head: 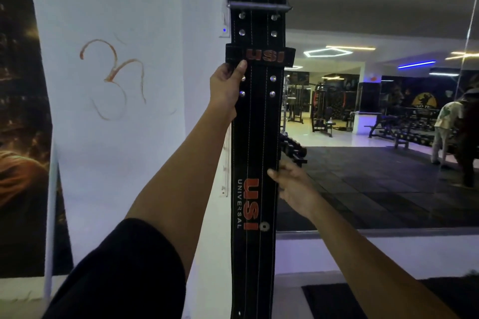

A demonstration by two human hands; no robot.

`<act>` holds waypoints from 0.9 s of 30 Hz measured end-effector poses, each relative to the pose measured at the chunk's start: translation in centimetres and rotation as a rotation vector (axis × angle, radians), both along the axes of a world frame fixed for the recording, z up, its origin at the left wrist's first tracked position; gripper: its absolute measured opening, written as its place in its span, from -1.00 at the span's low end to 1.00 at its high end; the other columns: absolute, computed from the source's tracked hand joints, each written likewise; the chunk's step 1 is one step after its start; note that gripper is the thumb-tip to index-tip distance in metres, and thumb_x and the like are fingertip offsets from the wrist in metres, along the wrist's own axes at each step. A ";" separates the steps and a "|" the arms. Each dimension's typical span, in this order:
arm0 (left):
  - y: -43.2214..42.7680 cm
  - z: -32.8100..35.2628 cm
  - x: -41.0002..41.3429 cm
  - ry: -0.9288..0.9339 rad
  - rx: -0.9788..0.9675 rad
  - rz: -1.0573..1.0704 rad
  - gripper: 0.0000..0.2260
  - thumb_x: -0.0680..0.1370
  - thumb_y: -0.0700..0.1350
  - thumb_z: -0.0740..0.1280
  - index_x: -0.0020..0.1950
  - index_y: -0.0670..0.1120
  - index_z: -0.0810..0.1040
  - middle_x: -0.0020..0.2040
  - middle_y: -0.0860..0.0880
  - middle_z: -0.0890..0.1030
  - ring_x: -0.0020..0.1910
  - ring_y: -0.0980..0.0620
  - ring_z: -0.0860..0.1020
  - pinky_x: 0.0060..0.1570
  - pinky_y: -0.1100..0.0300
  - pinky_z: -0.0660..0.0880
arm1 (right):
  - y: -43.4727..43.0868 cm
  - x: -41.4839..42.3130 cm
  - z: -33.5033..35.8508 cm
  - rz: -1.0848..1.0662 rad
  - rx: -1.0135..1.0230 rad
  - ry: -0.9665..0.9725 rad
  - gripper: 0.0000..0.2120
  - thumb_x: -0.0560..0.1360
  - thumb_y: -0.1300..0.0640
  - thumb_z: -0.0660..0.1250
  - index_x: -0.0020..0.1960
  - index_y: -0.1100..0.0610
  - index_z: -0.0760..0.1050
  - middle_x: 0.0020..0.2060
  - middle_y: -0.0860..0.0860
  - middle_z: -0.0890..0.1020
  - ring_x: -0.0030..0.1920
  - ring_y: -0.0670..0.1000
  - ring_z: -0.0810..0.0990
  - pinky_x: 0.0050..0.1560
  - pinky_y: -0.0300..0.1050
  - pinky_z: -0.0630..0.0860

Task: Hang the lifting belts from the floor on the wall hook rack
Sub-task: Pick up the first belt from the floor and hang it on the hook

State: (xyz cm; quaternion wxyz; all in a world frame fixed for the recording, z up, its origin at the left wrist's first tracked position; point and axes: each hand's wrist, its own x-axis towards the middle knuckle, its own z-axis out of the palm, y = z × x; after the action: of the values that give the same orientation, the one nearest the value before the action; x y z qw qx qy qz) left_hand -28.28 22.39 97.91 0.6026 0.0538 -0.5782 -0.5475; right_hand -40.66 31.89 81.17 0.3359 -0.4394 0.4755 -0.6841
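Observation:
A long black lifting belt (pixel 255 137) with orange "USI" lettering hangs straight down in front of the white wall corner. Its metal buckle (pixel 259 5) is at the top, level with a white strip on the wall edge (pixel 225 21); any hook there is hidden behind the belt. My left hand (pixel 225 85) grips the belt's left edge just under the keeper loop. My right hand (pixel 293 184) holds the right edge lower down, beside the big logo. The belt's lower end runs out of the frame at the bottom.
A white wall with an orange painted symbol (pixel 114 77) stands left of the belt. A large mirror (pixel 375 111) on the right reflects the gym floor, machines, a dumbbell rack and a person (pixel 445 132). A dark poster (pixel 20 111) covers the far left.

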 end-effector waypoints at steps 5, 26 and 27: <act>0.2 1.0 0.5 -0.009 -0.017 0.011 -0.94 0.55 -0.14 0.29 -0.08 -0.09 0.53 -0.21 -0.01 0.60 -0.21 0.00 0.59 -0.16 0.08 0.57 | 0.1 0.5 -2.4 0.001 0.016 0.011 -0.69 0.44 0.39 0.31 0.12 0.11 0.51 0.09 0.14 0.63 0.20 0.17 0.57 0.20 0.08 0.52; -0.2 -0.8 0.7 -0.019 0.073 0.018 -0.82 0.54 -0.10 0.31 0.10 -0.13 0.55 -0.04 -0.05 0.64 0.10 -0.13 0.61 0.13 -0.08 0.56 | -0.4 1.0 -0.7 -0.081 -0.039 -0.092 -0.63 0.46 0.36 0.31 0.27 0.25 0.46 0.22 0.23 0.57 0.29 0.18 0.52 0.39 0.19 0.35; -0.2 -0.7 0.7 -0.018 0.068 0.014 -0.83 0.54 -0.10 0.30 0.09 -0.12 0.54 -0.05 -0.04 0.64 0.09 -0.13 0.61 0.12 -0.06 0.57 | -0.6 1.1 0.1 -0.083 -0.066 -0.096 -0.64 0.46 0.36 0.30 0.25 0.24 0.47 0.19 0.20 0.59 0.30 0.17 0.51 0.40 0.17 0.34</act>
State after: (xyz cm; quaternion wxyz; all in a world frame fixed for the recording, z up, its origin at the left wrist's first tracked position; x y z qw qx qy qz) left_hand -27.60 22.18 97.20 0.5990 0.0835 -0.5643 -0.5620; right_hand -39.60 31.30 81.23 0.3148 -0.3969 0.4540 -0.7330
